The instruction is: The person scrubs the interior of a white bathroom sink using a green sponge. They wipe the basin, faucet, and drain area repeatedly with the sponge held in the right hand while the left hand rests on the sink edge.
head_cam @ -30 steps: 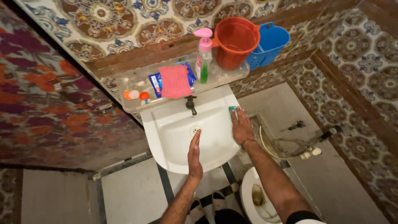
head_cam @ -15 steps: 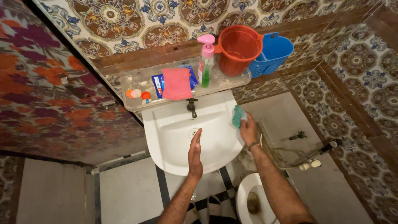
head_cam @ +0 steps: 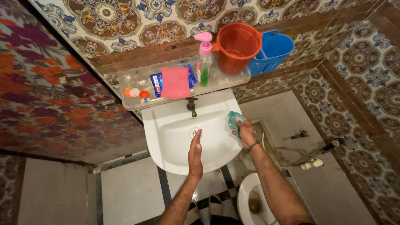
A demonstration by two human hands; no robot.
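Observation:
My right hand (head_cam: 246, 132) grips a teal scrub sponge (head_cam: 234, 119) at the right rim of a white wash basin (head_cam: 166, 137). My left hand (head_cam: 195, 154) hovers flat, fingers together and edge-on, over the basin's front half, just below the drain (head_cam: 195, 132); it holds nothing. A dark tap (head_cam: 191, 105) stands at the back of the basin.
A clear shelf (head_cam: 133, 81) above the basin carries a pink cloth (head_cam: 174, 81), a blue packet (head_cam: 157, 83), a pink-topped pump bottle (head_cam: 203, 60), an orange jug (head_cam: 236, 46) and small orange caps (head_cam: 138, 93). A blue basket (head_cam: 273, 49) hangs at right. A toilet bowl (head_cam: 254, 200) sits below right.
My right hand lifted the sponge off the basin's right rim, then closed around it and brought it back down at the rim. The left hand has hardly moved.

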